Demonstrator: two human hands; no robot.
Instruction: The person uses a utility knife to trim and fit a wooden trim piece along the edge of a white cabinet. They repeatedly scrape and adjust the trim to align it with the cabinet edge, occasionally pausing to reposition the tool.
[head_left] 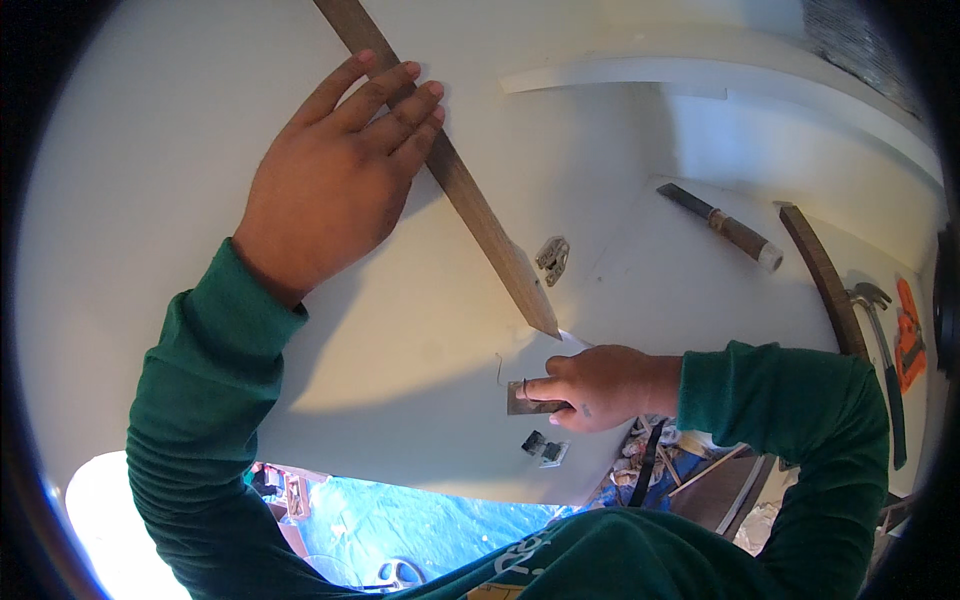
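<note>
A long brown wooden strip (489, 226) runs diagonally over a white panel (150, 200), its pointed lower end near the middle. My left hand (320, 180) lies across its upper part, fingers stretched out. My right hand (595, 388) grips a small flat rectangular metal piece (520, 398) just below the strip's tip, index finger laid along it. A metal hinge (552, 260) lies right of the strip. A second hinge piece (546, 450) with a dark part lies below my right hand.
A chisel-like blade with wrapped handle (740, 235), a dark wood piece (825, 270), a claw hammer (887, 380) and an orange tool (908, 330) lie at right. A curved white edge (650, 70) crosses the back. Below are blue sheeting (400, 520) and scissors (398, 574).
</note>
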